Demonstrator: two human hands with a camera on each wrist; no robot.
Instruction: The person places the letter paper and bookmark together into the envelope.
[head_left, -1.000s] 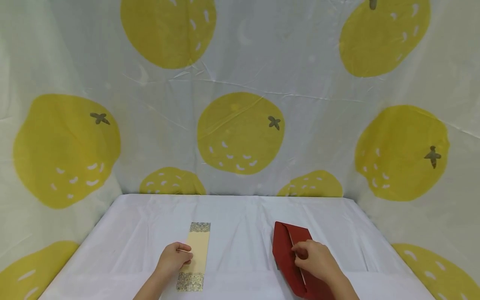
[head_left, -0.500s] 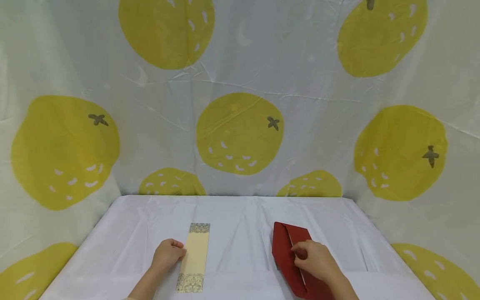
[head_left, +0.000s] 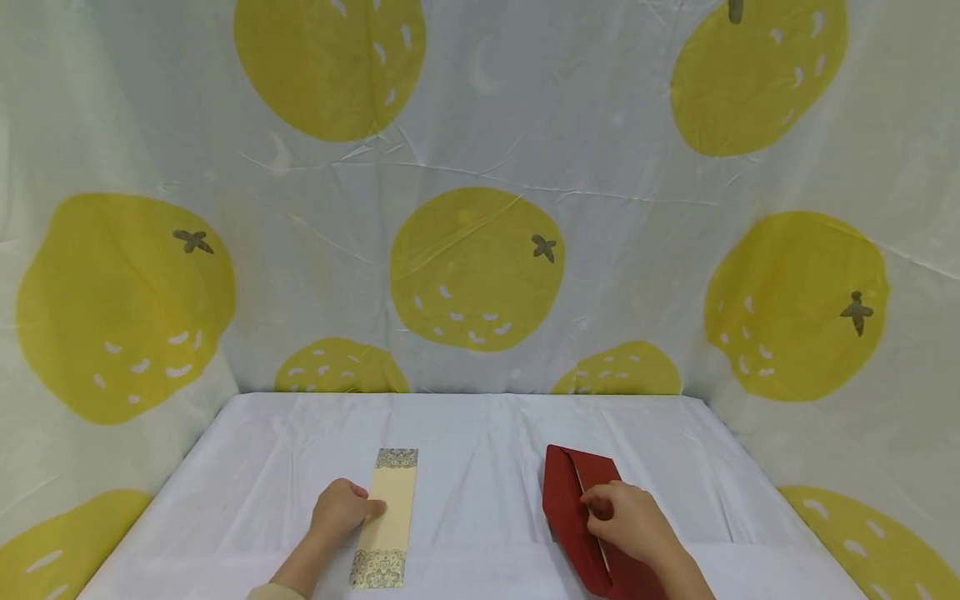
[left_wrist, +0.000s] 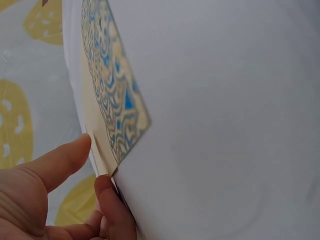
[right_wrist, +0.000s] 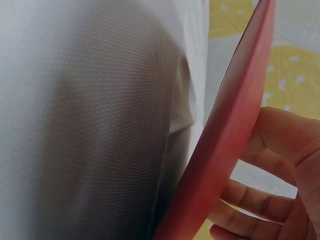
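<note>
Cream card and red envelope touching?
Apart. Head view shows it: the cream card lies left of the red envelope, with a wide strip of white cloth between their facing edges.

From the head we look forward and down across the table [head_left: 480, 500] toward the backdrop [head_left: 465, 100]; from the wrists, close up, we see the card [left_wrist: 107, 90] (left) and red envelope [right_wrist: 227, 135] (right), each shared with the head view.

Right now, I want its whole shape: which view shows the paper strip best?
The head view: it shows the paper strip end to end, the left hand covering little. Left wrist shows one patterned end close up, cut by the frame; right wrist shows none.
</note>
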